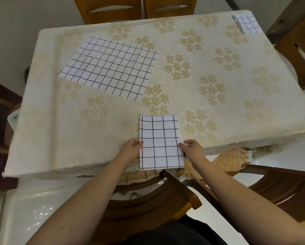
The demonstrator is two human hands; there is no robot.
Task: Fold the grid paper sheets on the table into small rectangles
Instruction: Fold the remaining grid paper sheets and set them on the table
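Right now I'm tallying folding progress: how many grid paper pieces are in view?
3. A folded sheet held at the table's near edge by the left hand and right hand; an unfolded sheet far left; a small folded rectangle at the far right corner. None looks hidden.

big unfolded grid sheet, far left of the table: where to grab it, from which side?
My pick: the near-right corner of the unfolded sheet. It lies flat and slightly rumpled on the tablecloth, turned at an angle, so that corner points toward the person. Come from the near side and pinch there. Both hands, left and right, currently hold the folded sheet.
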